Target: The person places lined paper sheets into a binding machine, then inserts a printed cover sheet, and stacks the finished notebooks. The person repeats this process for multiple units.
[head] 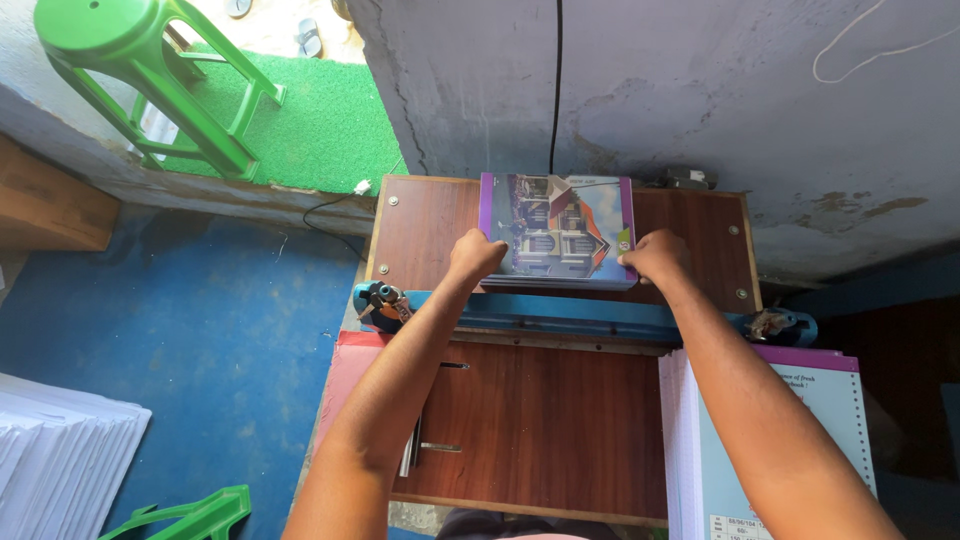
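Note:
A stack of notebooks (565, 225) with a purple-edged picture cover lies on the far part of a brown wooden table (420, 220), just behind a blue metal bar (560, 318) that crosses the table. My left hand (474, 256) grips the stack's near left corner. My right hand (655, 255) grips its near right corner. Both arms reach over the blue bar.
A pile of notebooks (770, 450) sits at the table's right front. White paper stacks (60, 450) lie on the blue floor at left. A green plastic stool (150, 70) stands on green matting beyond. A grey wall (700, 90) with a black cable rises behind the table.

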The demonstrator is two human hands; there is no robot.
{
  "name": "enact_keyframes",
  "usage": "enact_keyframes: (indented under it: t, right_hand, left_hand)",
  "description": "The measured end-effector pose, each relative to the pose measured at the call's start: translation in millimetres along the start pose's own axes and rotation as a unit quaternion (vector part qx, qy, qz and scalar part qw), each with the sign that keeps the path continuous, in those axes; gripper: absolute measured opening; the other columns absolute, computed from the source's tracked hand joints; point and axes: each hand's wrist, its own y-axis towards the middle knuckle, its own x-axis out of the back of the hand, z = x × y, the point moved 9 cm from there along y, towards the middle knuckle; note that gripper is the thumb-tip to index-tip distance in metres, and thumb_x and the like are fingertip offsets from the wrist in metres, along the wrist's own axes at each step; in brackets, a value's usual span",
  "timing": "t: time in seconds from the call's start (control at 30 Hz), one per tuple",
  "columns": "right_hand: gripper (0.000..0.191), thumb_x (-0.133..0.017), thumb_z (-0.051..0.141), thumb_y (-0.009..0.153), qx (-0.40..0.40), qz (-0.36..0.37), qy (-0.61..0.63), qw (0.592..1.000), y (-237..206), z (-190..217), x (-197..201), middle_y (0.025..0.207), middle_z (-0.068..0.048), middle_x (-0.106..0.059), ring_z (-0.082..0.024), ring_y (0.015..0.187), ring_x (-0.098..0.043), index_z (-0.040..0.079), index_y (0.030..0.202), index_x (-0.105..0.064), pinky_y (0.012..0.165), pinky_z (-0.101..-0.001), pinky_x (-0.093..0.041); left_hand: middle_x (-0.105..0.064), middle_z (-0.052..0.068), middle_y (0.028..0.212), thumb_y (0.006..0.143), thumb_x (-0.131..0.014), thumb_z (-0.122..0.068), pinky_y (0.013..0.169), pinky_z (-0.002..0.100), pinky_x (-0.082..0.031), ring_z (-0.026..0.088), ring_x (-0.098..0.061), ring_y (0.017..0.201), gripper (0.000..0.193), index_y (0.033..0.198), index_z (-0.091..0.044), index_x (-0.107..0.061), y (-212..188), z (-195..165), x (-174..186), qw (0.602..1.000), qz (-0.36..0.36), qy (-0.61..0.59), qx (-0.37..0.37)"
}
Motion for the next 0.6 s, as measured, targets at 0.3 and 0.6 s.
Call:
enact_keyframes:
  t: [0.3,0.6]
  right_hand:
    - [0.025,-0.087,0.021,0.078,0.018,0.007,0.012,1.0,8.3,-5.6,-5.2,0.08,-0.014,-0.077,-0.02,0.063,-0.073,0.002,0.09,-0.077,0.062,-0.0316,-0.06]
    - [0.028,-0.087,0.021,0.077,0.023,0.015,0.018,0.999,11.9,-2.5,-2.8,0.083,-0.015,-0.078,-0.021,0.063,-0.074,0.001,0.093,-0.077,0.062,-0.0316,-0.061]
  left_hand:
    - [-0.062,0.018,0.125,0.083,-0.073,-0.01,0.094,0.047,-0.053,0.033,-0.059,0.118,0.036,0.119,-0.01,-0.07,-30.2,-74.7,-30.4,0.932,-0.014,0.237,-0.272]
    - [-0.065,0.013,0.12,0.077,-0.082,-0.011,0.092,0.04,-0.059,0.031,-0.062,0.117,0.031,0.106,-0.007,-0.074,-35.0,-103.4,-92.4,0.839,0.065,0.344,-0.417]
